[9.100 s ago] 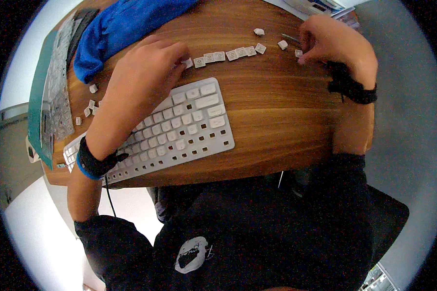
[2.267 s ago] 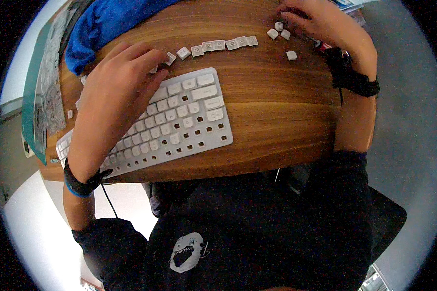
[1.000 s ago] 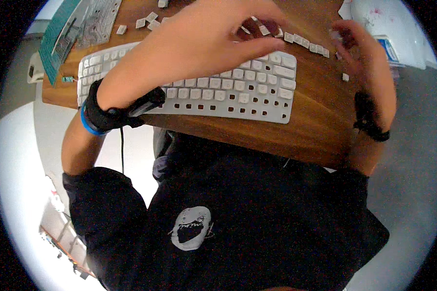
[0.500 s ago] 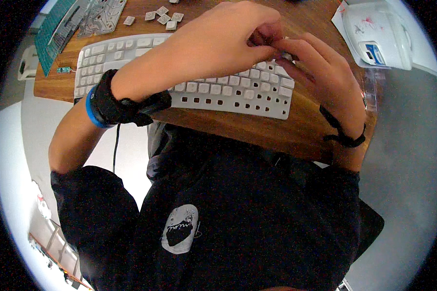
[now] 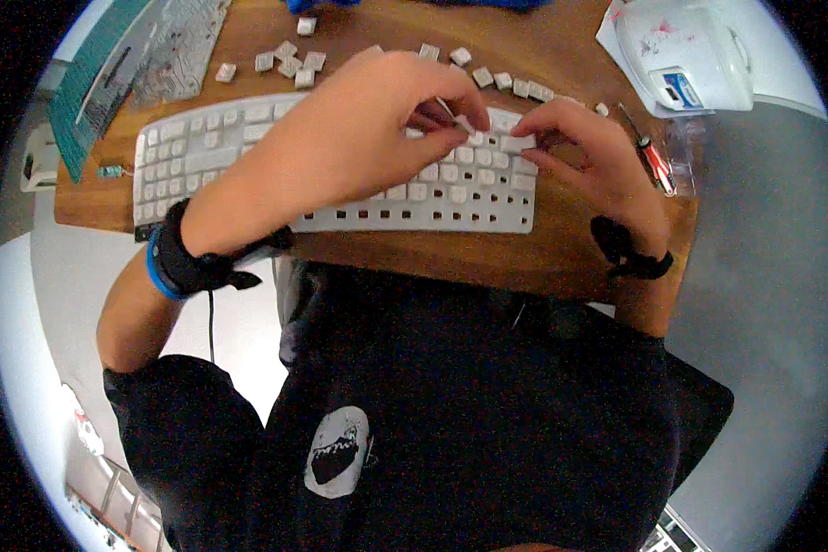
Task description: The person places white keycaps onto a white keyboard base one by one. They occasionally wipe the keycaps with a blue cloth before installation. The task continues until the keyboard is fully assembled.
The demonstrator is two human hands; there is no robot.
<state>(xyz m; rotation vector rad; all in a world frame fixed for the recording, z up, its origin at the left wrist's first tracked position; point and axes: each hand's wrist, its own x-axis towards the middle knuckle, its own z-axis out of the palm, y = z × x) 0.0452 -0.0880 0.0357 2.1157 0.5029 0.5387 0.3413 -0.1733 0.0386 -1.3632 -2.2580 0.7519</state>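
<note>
A white keyboard (image 5: 340, 219) lies across the wooden table, with several bare black switch openings along its near edge and right part. Over its upper right part, my left hand (image 5: 405, 124) is closed in a pinch on a small white keycap (image 5: 470, 126), partly hidden by the fingers. My right hand (image 5: 584, 147) hovers at the keyboard's right end. Its thumb and index finger are parted, their tips beside a wide white key (image 5: 517, 143). Whether they touch that key I cannot tell.
Loose white keycaps (image 5: 290, 66) lie behind the keyboard, more in a row (image 5: 522, 88) farther right. A red-handled screwdriver (image 5: 657, 167) rests at the table's right, near a clear plastic box (image 5: 681, 46). At far left are a green mat (image 5: 87, 83) and a grey patterned sheet (image 5: 179, 55).
My hands, together at the keyboard's upper right before, have come apart. The left one has moved left and nearer over the keys; the right one has opened slightly. The view has shifted a little.
</note>
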